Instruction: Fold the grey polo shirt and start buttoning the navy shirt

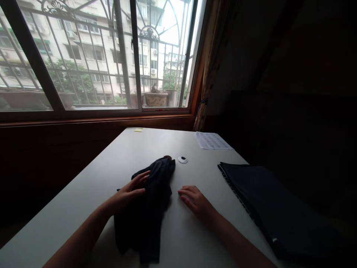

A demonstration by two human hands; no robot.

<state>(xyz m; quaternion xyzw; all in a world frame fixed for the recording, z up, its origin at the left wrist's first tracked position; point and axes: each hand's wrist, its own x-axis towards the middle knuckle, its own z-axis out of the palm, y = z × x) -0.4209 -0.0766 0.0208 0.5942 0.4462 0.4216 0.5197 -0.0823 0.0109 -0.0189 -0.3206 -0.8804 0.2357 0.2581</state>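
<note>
A crumpled dark garment [150,201] lies in the middle of the white table [92,186]. My left hand [129,191] rests on its left edge, fingers stretched out flat and touching the cloth. Just right of the garment, my right hand [193,199] lies palm down on the bare tabletop, fingers extended, holding nothing.
A flat stack of dark folded fabric [267,201] lies at the table's right edge. A printed sheet of paper [212,140] lies at the far right, a small round cable grommet [183,159] behind the garment, a yellow sticky note [138,129] at the far edge. A barred window [97,56] is beyond.
</note>
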